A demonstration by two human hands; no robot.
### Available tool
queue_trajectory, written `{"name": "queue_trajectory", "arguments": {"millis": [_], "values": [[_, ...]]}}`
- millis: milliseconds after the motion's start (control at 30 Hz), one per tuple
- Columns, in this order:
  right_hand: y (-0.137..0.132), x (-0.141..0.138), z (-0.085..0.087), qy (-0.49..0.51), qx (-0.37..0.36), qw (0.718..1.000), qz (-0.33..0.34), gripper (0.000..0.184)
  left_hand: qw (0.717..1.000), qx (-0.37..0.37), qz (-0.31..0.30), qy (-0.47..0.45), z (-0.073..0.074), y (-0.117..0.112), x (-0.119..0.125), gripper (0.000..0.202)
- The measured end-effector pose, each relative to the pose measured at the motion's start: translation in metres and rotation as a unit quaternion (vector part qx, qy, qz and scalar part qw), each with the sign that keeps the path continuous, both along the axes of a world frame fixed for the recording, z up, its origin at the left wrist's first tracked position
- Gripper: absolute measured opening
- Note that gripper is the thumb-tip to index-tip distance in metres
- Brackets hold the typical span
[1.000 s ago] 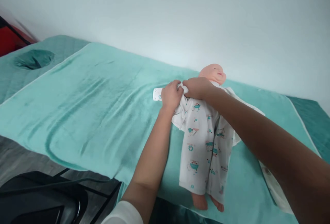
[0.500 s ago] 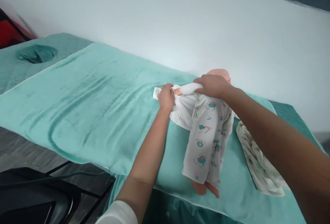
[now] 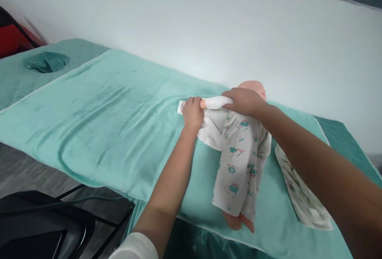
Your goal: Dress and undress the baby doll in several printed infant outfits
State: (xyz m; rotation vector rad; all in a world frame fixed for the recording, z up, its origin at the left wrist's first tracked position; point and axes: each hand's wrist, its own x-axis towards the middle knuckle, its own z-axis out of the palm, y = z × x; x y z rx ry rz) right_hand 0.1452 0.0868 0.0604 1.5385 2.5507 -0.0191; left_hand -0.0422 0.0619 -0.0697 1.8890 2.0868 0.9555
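A baby doll (image 3: pixel 253 88) lies on a teal towel (image 3: pixel 113 108), dressed in a white printed romper (image 3: pixel 238 159), its bare feet (image 3: pixel 237 221) toward me. My left hand (image 3: pixel 192 113) is closed on the cuff end of the romper's sleeve (image 3: pixel 216 102), where the doll's small hand just shows. My right hand (image 3: pixel 244 100) grips the sleeved arm near the doll's shoulder and hides part of the head.
A second printed cloth (image 3: pixel 301 197) lies on the towel to the right of the doll. The padded table has a round face hole (image 3: pixel 44 61) at the far left. A white wall runs behind. A black object (image 3: pixel 38 227) stands on the floor at lower left.
The doll has rolled onto its side and its arm has come through the sleeve, which now lies stretched between my hands. The second cloth has come into view.
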Motion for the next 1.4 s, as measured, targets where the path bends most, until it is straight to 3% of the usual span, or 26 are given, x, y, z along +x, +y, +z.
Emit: {"name": "queue_trajectory", "arguments": {"millis": [133, 300, 433, 567, 700, 800, 867, 1000, 1167, 1267, 1400], "values": [[0.005, -0.015, -0.019, 0.002, -0.008, 1.0, 0.008, 0.04, 0.996, 0.026, -0.026, 0.078, 0.007, -0.006, 0.008, 0.038], [0.0, -0.018, -0.027, 0.029, -0.029, 0.999, 0.034, 0.047, 0.985, 0.02, -0.123, 0.121, 0.01, -0.008, 0.017, 0.048], [-0.018, 0.007, -0.028, 0.146, -0.005, 0.989, -0.012, 0.048, 0.987, 0.01, -0.095, 0.133, 0.007, -0.007, 0.02, 0.044], [-0.043, 0.055, -0.045, 0.312, 0.037, 0.945, -0.091, 0.045, 0.987, 0.01, -0.072, 0.143, 0.0, -0.008, 0.02, 0.046], [-0.058, 0.107, -0.093, 0.452, 0.12, 0.868, -0.168, 0.048, 0.983, -0.001, -0.065, 0.17, -0.005, -0.007, 0.02, 0.048], [-0.061, 0.13, -0.128, 0.436, 0.192, 0.866, -0.152, 0.045, 0.98, 0.001, -0.065, 0.19, -0.007, -0.006, 0.02, 0.049], [-0.061, 0.136, -0.139, 0.387, 0.23, 0.878, -0.166, 0.043, 0.98, 0.009, -0.068, 0.187, -0.009, -0.006, 0.019, 0.051], [-0.059, 0.135, -0.135, 0.315, 0.25, 0.889, -0.219, 0.048, 0.988, 0.035, -0.076, 0.131, -0.014, -0.01, 0.014, 0.055], [-0.057, 0.131, -0.128, 0.311, 0.266, 0.864, -0.294, 0.048, 0.985, 0.141, -0.1, -0.021, -0.021, -0.024, 0.011, 0.043], [-0.056, 0.131, -0.13, 0.329, 0.269, 0.85, -0.311, 0.048, 0.973, 0.181, -0.112, -0.085, -0.008, -0.038, 0.026, 0.03], [-0.055, 0.129, -0.133, 0.332, 0.258, 0.854, -0.305, 0.044, 0.959, 0.185, -0.202, -0.073, 0.037, -0.052, 0.072, 0.028]]}}
